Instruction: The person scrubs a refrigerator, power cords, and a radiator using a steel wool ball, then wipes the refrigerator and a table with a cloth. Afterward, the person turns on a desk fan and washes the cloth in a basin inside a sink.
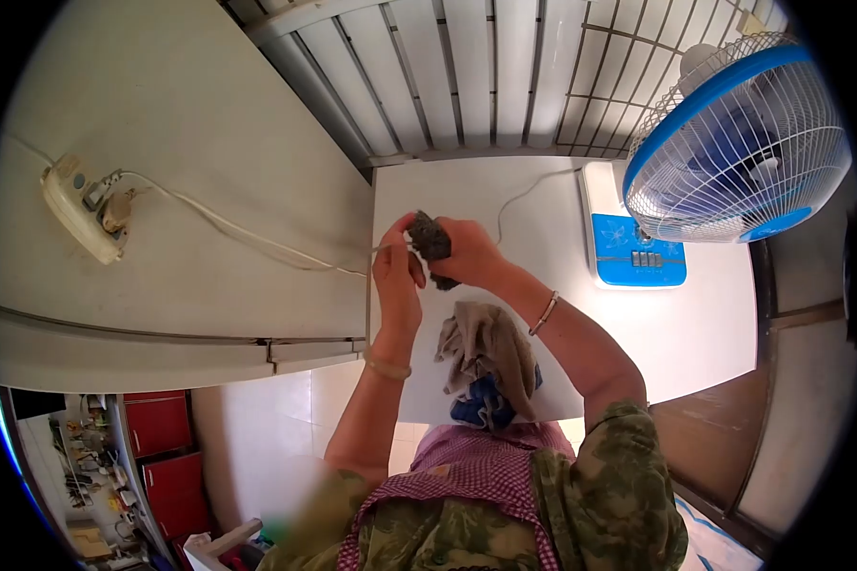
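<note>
Head view: right hand [471, 252] was clamped on dark grey piece [430, 236] above white table [548, 228]. Left hand [397, 276] was at its left side; whether gripping, could not tell. Brownish cloth [490, 347] lay at near table edge, fan [764, 169] stood right.

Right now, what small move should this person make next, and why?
Probably close the left hand on the dark bundle to steady it: the right hand has it in its grip, and the left hand's fingers are already right at its side.

Red cabinets [173, 483] stand apart from a white table [705, 333].
</note>
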`<state>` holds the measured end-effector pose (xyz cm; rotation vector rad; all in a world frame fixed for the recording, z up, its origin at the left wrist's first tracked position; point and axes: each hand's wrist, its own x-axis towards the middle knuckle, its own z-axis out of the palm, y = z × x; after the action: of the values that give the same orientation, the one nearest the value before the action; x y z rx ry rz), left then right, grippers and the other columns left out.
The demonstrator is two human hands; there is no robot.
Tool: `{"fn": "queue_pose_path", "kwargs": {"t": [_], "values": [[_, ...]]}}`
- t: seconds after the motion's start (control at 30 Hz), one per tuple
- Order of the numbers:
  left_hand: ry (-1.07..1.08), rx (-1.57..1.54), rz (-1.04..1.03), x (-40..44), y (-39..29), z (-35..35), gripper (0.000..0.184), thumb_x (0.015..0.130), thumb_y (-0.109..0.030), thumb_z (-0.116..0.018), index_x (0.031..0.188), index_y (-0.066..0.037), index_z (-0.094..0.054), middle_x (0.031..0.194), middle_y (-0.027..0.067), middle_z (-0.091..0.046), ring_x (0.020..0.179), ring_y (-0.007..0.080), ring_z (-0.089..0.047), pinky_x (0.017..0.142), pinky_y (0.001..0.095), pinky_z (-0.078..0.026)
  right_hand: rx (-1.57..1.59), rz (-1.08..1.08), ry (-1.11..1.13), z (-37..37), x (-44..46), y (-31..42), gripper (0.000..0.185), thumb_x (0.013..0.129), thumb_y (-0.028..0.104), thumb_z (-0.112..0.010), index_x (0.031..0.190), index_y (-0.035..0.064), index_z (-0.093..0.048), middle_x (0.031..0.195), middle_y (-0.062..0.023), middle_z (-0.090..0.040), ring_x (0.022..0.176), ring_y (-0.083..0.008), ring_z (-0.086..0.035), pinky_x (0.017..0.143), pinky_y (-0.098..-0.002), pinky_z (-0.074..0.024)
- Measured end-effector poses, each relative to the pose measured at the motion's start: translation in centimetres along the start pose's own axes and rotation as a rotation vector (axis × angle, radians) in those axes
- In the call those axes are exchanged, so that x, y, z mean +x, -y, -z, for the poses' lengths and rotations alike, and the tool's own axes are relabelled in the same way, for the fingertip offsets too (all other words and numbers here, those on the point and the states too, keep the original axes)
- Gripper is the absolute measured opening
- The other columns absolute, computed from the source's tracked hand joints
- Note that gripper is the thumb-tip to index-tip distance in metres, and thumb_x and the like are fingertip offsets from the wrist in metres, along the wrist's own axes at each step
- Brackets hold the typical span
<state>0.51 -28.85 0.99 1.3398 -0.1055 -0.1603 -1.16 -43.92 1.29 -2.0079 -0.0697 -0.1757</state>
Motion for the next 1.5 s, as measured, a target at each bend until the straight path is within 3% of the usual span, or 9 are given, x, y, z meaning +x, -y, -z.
{"fn": "queue_pose_path", "kwargs": {"t": [0.23, 0.3, 0.43, 0.57, 0.73, 0.9, 1.07, 1.2, 1.5], "values": [[-0.101, -0.120, -0.061, 0.5, 0.2, -3.6, 0.044, 0.104, -0.035, -0.042, 0.068, -0.011, -0.040, 0.068, 0.0033, -0.061, 0.051, 0.0062, -0.037, 0.047, 0.0201, -0.027, -0.083, -0.136, 0.102, 1.3, -0.8, -1.1, 0.020, 0.078, 0.016, -0.067, 0.098, 0.0098, -0.066, 0.078, -0.0099, -0.069, 0.074, -0.0244, -0.069, 0.066, -0.0357, -0.0534], [-0.112, 0.247, -0.295, 1.6, 1.9, -2.1, 0.044, 0.104, -0.035, -0.041, 0.067, -0.013, -0.034, 0.062, 0.0004, -0.050, 0.051, 0.0066, -0.035, 0.045, 0.0215, -0.025, -0.167, -0.066, 0.054, 2.2, -1.2, -2.9, 0.020, 0.081, 0.019, -0.066, 0.100, 0.0102, -0.066, 0.083, -0.0117, -0.069, 0.079, -0.0274, -0.068, 0.069, -0.0385, -0.0532], [-0.262, 0.229, -0.292, 2.5, -1.2, -2.7, 0.046, 0.104, -0.037, -0.038, 0.065, -0.015, -0.031, 0.057, -0.0036, -0.031, 0.050, 0.0069, -0.031, 0.044, 0.0235, -0.021, -0.188, -0.118, 0.026, 4.6, -1.9, -7.6, 0.023, 0.086, 0.025, -0.062, 0.104, 0.0111, -0.066, 0.094, -0.0149, -0.069, 0.090, -0.0345, -0.066, 0.076, -0.0443, -0.0519], [0.080, -0.407, -0.251, 4.9, -2.2, 2.5, 0.032, 0.104, -0.028, -0.043, 0.078, -0.010, -0.049, 0.070, -0.0026, -0.046, 0.061, 0.0083, -0.041, 0.054, 0.0294, -0.035, -0.390, -0.135, -0.133, 6.7, -1.6, -13.5, 0.026, 0.066, 0.011, -0.071, 0.088, 0.0053, -0.058, 0.079, -0.0165, -0.065, 0.078, -0.0389, -0.062, 0.068, -0.0429, -0.0502], [-0.256, -0.202, -0.143, 3.8, -1.5, -0.1, 0.026, 0.102, -0.029, -0.047, 0.112, -0.006, -0.055, 0.074, -0.0014, -0.051, 0.064, 0.0074, -0.046, 0.056, 0.0233, -0.040, -0.456, -0.125, -0.269, 8.9, -0.4, -14.6, 0.026, 0.067, 0.011, -0.072, 0.088, 0.0051, -0.057, 0.079, -0.0176, -0.064, 0.080, -0.0405, -0.062, 0.069, -0.0448, -0.0499], [-0.093, -0.118, 0.232, 1.6, 8.7, -5.6, 0.048, 0.097, -0.031, -0.059, 0.137, -0.010, -0.044, 0.082, -0.0018, -0.053, 0.067, 0.0062, -0.047, 0.058, 0.0219, -0.043, -0.384, -0.056, -0.251, 8.7, 0.8, -12.1, 0.027, 0.067, 0.012, -0.072, 0.089, 0.0056, -0.057, 0.079, -0.0172, -0.064, 0.080, -0.0404, -0.061, 0.069, -0.0450, -0.0499], [0.002, -0.590, 0.377, 3.9, 8.6, -11.9, 0.031, 0.103, -0.028, -0.047, 0.123, -0.006, -0.054, 0.083, -0.0028, -0.054, 0.066, 0.0068, -0.046, 0.059, 0.0213, -0.042, -0.318, -0.088, -0.205, 8.4, 0.8, -13.3, 0.028, 0.066, 0.012, -0.072, 0.087, 0.0056, -0.055, 0.080, -0.0169, -0.064, 0.081, -0.0410, -0.061, 0.069, -0.0464, -0.0490], [-0.189, -0.571, 0.343, 6.1, 10.1, -13.3, 0.041, 0.103, -0.042, -0.039, 0.078, -0.011, -0.044, 0.071, 0.0031, -0.055, 0.058, 0.0096, -0.042, 0.054, 0.0249, -0.038, -0.448, -0.062, -0.135, 9.2, 1.3, -14.8, 0.026, 0.066, 0.011, -0.072, 0.086, 0.0059, -0.055, 0.080, -0.0167, -0.063, 0.084, -0.0411, -0.060, 0.071, -0.0478, -0.0477], [-0.120, -0.344, 0.179, 11.5, 10.7, -12.7, 0.046, 0.103, -0.044, -0.041, 0.068, -0.014, -0.035, 0.058, -0.0027, -0.037, 0.048, 0.0072, -0.028, 0.044, 0.0243, -0.021, -1.076, 0.054, -0.176, 14.1, 5.9, -22.1, 0.018, 0.071, 0.009, -0.068, 0.086, 0.0127, -0.058, 0.080, -0.0105, -0.065, 0.086, -0.0318, -0.062, 0.088, -0.0422, -0.0430]]}}
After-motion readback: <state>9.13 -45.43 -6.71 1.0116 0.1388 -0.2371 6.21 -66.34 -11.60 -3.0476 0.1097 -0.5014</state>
